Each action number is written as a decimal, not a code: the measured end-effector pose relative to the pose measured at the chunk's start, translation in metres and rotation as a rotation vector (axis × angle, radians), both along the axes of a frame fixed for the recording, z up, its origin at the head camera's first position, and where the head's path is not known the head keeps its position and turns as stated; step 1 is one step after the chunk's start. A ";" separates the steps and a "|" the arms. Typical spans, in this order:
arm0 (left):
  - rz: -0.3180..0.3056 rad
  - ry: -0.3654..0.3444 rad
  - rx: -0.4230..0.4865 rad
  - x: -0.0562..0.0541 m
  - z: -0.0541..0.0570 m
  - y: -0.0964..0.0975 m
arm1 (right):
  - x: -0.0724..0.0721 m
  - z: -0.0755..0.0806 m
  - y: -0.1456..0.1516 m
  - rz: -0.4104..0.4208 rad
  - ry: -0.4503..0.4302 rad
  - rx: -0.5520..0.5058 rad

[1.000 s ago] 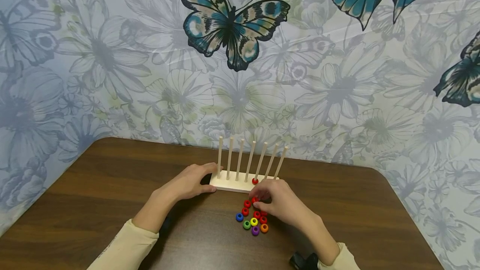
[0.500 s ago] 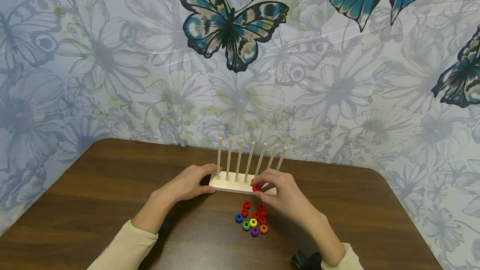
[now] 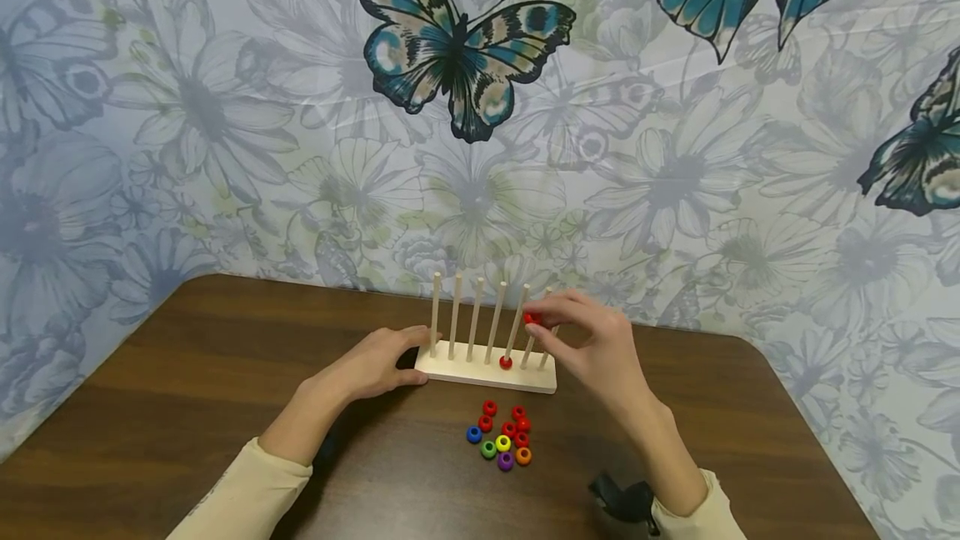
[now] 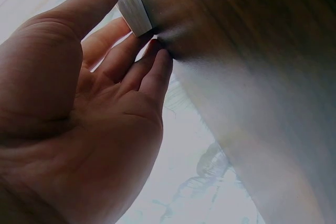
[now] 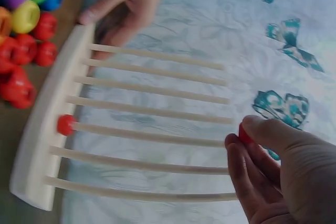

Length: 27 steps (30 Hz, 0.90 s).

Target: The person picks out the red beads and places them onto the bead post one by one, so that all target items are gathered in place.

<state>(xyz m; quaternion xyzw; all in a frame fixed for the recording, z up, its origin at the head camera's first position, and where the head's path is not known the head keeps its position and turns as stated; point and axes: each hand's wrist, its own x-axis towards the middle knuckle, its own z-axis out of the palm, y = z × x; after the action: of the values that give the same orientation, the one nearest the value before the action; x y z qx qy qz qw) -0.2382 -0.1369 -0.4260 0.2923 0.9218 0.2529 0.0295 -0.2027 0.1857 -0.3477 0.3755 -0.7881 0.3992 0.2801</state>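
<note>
My left hand [image 3: 375, 365] grips the left end of a pale wooden peg stand [image 3: 480, 373], thumb at the front and fingers behind; in the left wrist view the stand's end [image 4: 135, 11] sits between them. Several thin upright pegs rise from it. One red bead [image 3: 506, 362] sits at the foot of the fifth peg from the left. My right hand [image 3: 596, 340] pinches another red bead [image 3: 532, 318] between thumb and fingers, near the upper part of the fifth and sixth pegs. In the right wrist view, that held bead [image 5: 244, 134] is close to the peg tips, partly hidden by fingers.
Loose beads lie in front of the stand: several red beads [image 3: 509, 429], and a blue bead [image 3: 474, 434], green bead [image 3: 489, 449], yellow bead [image 3: 503, 443], purple bead [image 3: 506, 461] and orange bead [image 3: 523, 456]. A black object [image 3: 624, 500] lies by the right sleeve. A butterfly-patterned wall covering [image 3: 480, 190] stands behind the table [image 3: 247, 340].
My right hand has taken a red bead from the loose group and raised it past the stand's base to the upper part of the pegs. The left hand has stayed in place.
</note>
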 end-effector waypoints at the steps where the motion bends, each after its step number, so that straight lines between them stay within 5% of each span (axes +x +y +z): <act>1: -0.001 0.001 -0.001 0.000 0.000 0.000 | -0.001 0.004 0.000 0.001 0.000 -0.024; 15: -0.011 0.017 -0.007 -0.002 0.001 -0.001 | -0.020 0.035 -0.010 -0.081 -0.002 -0.147; 27: -0.002 0.012 -0.031 -0.003 0.002 -0.001 | -0.026 0.030 -0.009 -0.094 -0.041 -0.010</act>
<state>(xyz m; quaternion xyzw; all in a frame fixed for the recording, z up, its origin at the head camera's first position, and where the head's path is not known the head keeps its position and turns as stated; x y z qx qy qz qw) -0.2410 -0.1376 -0.4242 0.2943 0.9254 0.2369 0.0285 -0.2282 0.1769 -0.3174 0.3286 -0.8084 0.3971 0.2842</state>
